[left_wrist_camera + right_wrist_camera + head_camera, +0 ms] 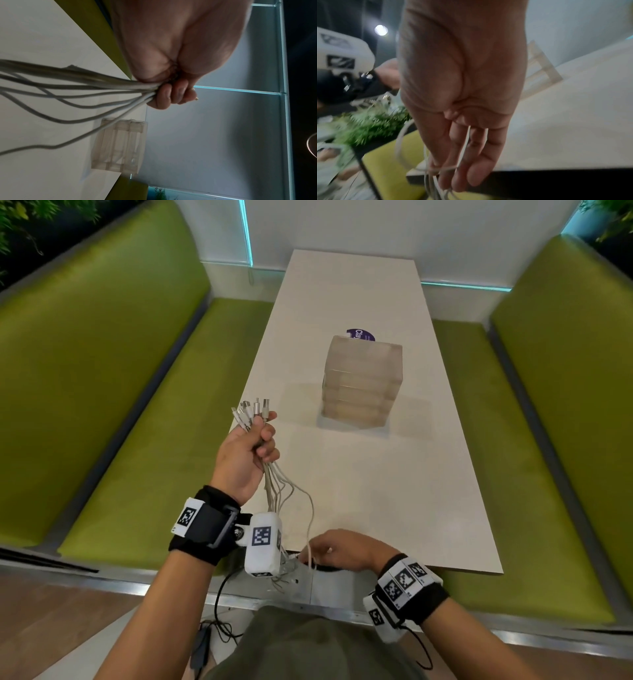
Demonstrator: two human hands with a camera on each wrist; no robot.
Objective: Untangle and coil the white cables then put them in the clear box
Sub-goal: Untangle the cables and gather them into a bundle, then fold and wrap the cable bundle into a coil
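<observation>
My left hand (248,448) is raised over the table's near left part and grips a bundle of white cables (286,494) in a fist. Their plugs (253,410) stick up above the thumb. In the left wrist view the left hand's curled fingers (171,94) clamp the white cables (77,86), which fan out below. The loose ends hang past the table's near edge, where my right hand (334,549) holds a few strands. There the right hand's fingers (471,169) are nearly straight, with thin strands (464,146) running between them and the thumb. The clear box (363,385) stands mid-table, apart from both hands.
The white table (411,491) runs away from me between two green benches (144,460) (496,440). A purple round sticker (361,334) lies behind the box. A black cord (219,604) hangs below the table's near edge by my lap.
</observation>
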